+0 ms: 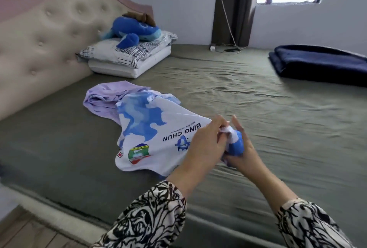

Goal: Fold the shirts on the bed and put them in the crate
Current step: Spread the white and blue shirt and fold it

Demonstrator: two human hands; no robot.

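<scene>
A white shirt [151,134] with blue patches and the print "BING CHUN" lies spread on the green bed [248,105]. Its near right corner is lifted off the sheet. My left hand [204,144] and my right hand [240,144] both grip that bunched corner, fingers curled round white and blue cloth. A lilac shirt [103,99] lies crumpled behind the white one, partly under it. No crate is in view.
A stack of pillows [127,57] with a blue plush toy [135,29] sits by the padded headboard [39,39]. A folded navy blanket [321,63] lies at the far right. A charger and cable [228,49] rest near the curtain. Wooden floor [21,232] shows bottom left.
</scene>
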